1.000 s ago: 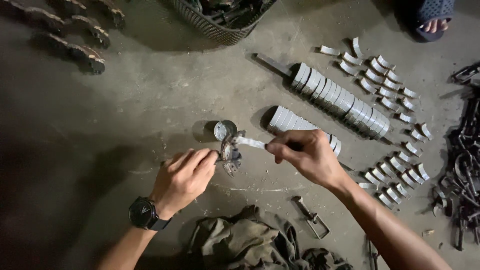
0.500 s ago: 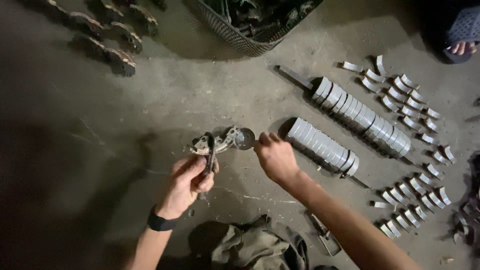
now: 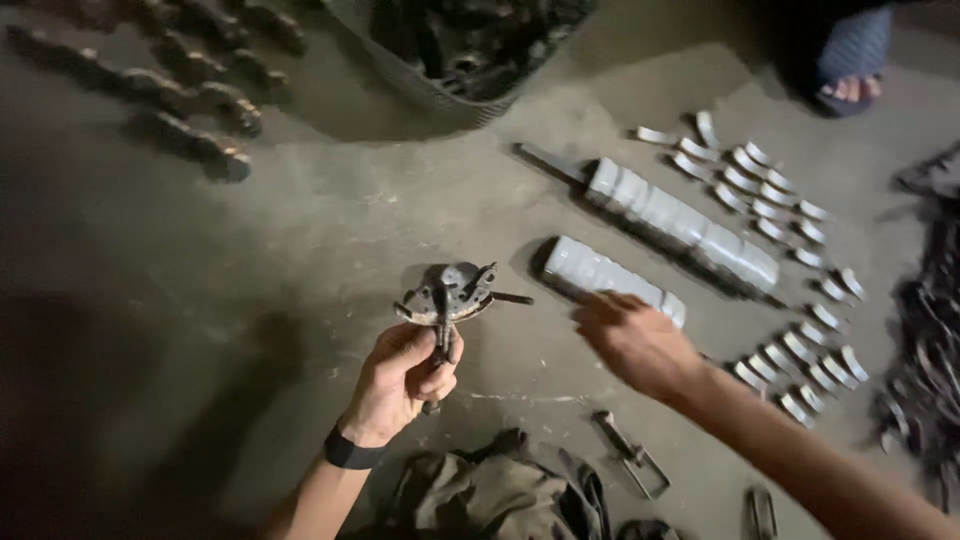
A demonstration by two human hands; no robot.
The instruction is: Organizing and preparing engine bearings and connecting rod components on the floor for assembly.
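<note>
Here, metal assembly (image 3: 447,296) tops left hand (image 3: 405,380) grip.

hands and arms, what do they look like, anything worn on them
Both forearms are bare, with no sleeves and no gloves in view. The left hand has a black band around its wrist, like a watch strap seen from the underside. The right hand wears nothing visible: no ring, band or watch.

I count two long rows of stacked silver half-shells (image 3: 685,225) on the floor, one metal part with arms (image 3: 447,295) held up in my left hand (image 3: 400,380), one wire basket (image 3: 440,60), and loose curved shells (image 3: 770,195) too many to count.
</note>
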